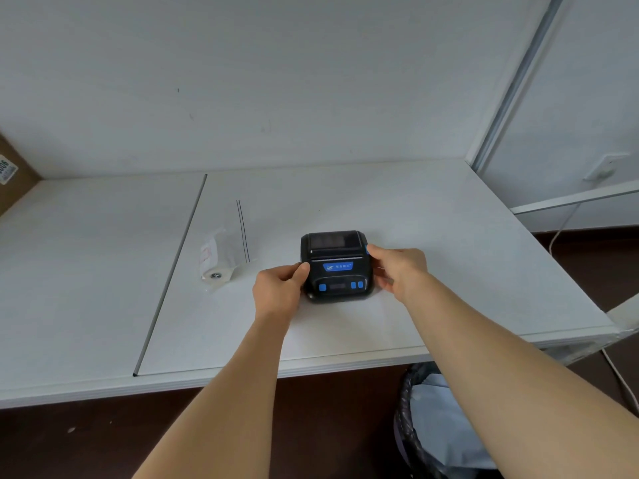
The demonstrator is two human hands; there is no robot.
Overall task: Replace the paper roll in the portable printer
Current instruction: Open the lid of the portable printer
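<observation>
A small black portable printer point(336, 267) with blue buttons and a blue label rests flat on the white table point(432, 271), its lid closed. My left hand point(278, 290) grips its left side, thumb on the top edge. My right hand point(397, 271) holds the right side, with the fingertip pressed on a blue button at the upper right corner. To the left lies a white paper roll point(215, 267) inside a clear zip bag point(231, 240), apart from both hands.
A dark seam point(173, 271) runs front to back across the table. A brown cardboard box point(12, 174) sits at the far left. A lined waste bin point(435, 423) stands below the table's front edge. A white cable point(560, 226) hangs at the right.
</observation>
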